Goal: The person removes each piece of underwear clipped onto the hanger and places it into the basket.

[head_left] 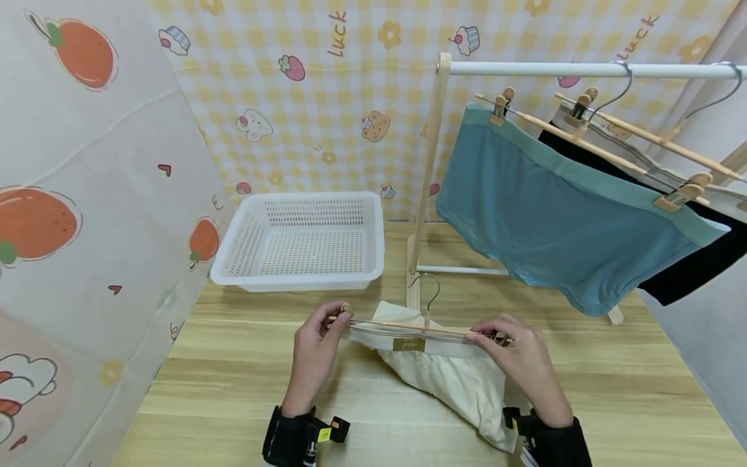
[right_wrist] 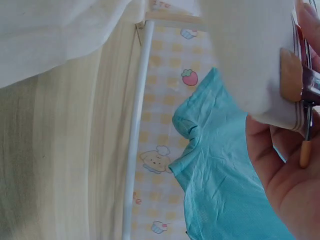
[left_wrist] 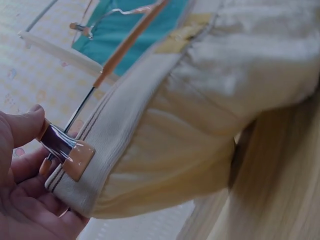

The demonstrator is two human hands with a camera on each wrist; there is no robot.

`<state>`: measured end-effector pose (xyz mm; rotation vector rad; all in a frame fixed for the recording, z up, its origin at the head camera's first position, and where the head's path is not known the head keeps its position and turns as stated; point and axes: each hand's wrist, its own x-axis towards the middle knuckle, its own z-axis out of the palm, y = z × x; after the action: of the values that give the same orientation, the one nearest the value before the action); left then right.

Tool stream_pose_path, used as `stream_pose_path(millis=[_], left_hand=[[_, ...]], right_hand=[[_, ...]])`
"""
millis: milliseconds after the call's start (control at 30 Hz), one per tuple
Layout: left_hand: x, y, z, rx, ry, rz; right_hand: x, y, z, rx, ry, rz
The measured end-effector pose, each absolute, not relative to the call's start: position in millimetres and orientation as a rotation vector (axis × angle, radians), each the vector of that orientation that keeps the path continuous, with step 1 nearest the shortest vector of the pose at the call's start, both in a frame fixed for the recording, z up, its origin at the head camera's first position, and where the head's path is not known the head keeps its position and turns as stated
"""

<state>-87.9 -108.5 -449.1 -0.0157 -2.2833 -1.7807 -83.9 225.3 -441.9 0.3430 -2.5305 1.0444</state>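
The briefs I'm holding are plain cream, their waistband a paler off-white edged with thin dark lines, its label golden brown. My hanger is tan with a silvery hook; the clip is shiny metal with a tan pad. My wrist straps are black. I see teal shorts with a mint waistband, and a black garment behind. The rack's bar is white, its post pale wood. My basket is white, the table streaky yellowish wood. The backdrop is yellow-and-white check with pink strawberries and yellow flowers; the side cloth is whitish, with orange fruits and dark red hearts.
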Motion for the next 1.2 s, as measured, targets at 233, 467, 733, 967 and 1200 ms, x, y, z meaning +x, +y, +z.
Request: stream_pose_path(millis=[233, 467, 733, 967, 1200], left_hand=[[-88.2, -107.1, -445.0, 0.003, -2.206, -1.891], [-90.4, -105.3, -443.4, -0.033, -2.093, -1.943], [-95.1, -103.8, -445.3, -0.089, -1.957, -1.961], [-97.1, -104.0, -450.4, -0.115, -1.809, -1.978], [-97.8, -104.7, -449.4, -0.100, -1.747, -2.052]], right_hand=[[-85.0, 221.3, -445.1, 0.382, -2.459, 0.983], [-84.4, 215.5, -446.8, 0.355, -2.435, 0.970], [-84.0, 210.3, -445.5, 0.330, -2.410, 0.997], [-84.3, 205.5, -444.6, 0.336, -2.409, 0.994], [-84.8, 204.4, -445.1, 0.353, -2.389, 0.984]])
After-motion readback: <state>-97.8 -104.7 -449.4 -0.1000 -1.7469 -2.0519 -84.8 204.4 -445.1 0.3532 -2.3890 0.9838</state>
